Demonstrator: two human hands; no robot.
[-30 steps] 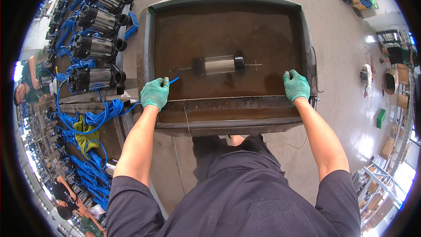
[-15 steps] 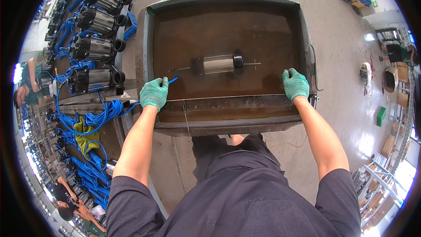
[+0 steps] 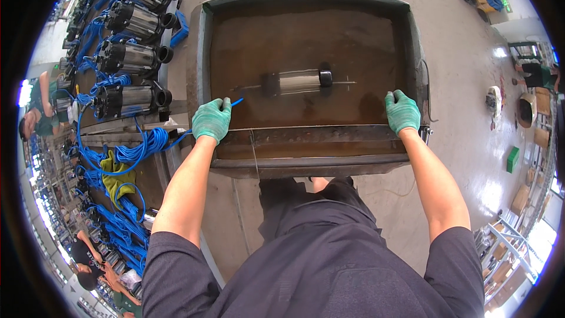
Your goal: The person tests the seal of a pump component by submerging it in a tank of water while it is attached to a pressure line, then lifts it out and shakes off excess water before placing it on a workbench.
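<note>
Both my hands wear green gloves. Near the left wall of a metal tank (image 3: 203, 53), my left hand (image 3: 212, 120) is closed around a blue cable (image 3: 237, 102), whose short end sticks out past the thumb. Closed too, my right hand (image 3: 404, 112) is over the tank's near right corner; whatever it grips is hidden under the fingers. Between and beyond the hands, a silver cylindrical motor (image 3: 298, 82) with black ends lies on its side in murky brown water, a thin shaft reaching out to the right. A rusty crossbar (image 3: 318, 135) spans the tank's near side.
Several silver-and-black pumps (image 3: 126, 59) stand in a row on the left bench, beside coiled blue cable (image 3: 144, 146) and a yellow-green cloth (image 3: 116, 179). A blue bin (image 3: 180, 29) sits behind the tank. To the right, a green box (image 3: 513, 159) is on the floor. Other people are at far left.
The view has shifted slightly. The motor looks dimmer and more blurred beneath the water, its left rod fainter. Both hands keep their places at the tank, with the cable still in the left.
</note>
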